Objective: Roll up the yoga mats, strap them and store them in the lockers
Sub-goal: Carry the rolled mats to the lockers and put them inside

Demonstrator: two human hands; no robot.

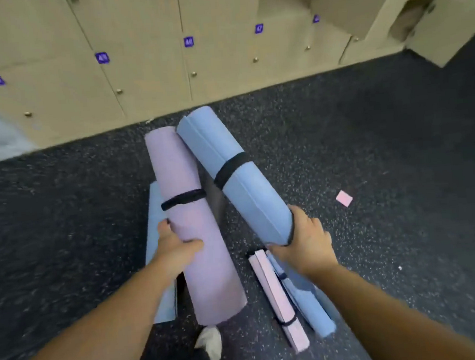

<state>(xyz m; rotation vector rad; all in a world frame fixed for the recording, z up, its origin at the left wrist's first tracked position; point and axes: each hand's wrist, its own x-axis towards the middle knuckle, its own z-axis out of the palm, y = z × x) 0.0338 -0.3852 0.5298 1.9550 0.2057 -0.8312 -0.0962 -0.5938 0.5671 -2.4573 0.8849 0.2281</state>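
Left hand [176, 245] gripped rolled purple mat [193, 228], fingers curled round its middle. Right hand [306, 241] clamped near end of rolled blue mat [231, 171]. Both mats strapped, held above floor [370, 155], far ends touching, pointed toward lockers [135, 46]. More mats lay on floor below.

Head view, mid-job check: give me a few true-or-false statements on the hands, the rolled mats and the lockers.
1. The left hand grips the purple rolled mat. True.
2. The blue rolled mat in the right hand has no strap. False: a black strap circles it.
3. Both held mats are already inside a locker. False: they are held above the dark speckled floor, in front of the lockers.
4. More mats lie on the floor below the hands. True: a pink strapped mat lies beside another blue one.
5. The lockers carry red number tags. False: the tags are purple.
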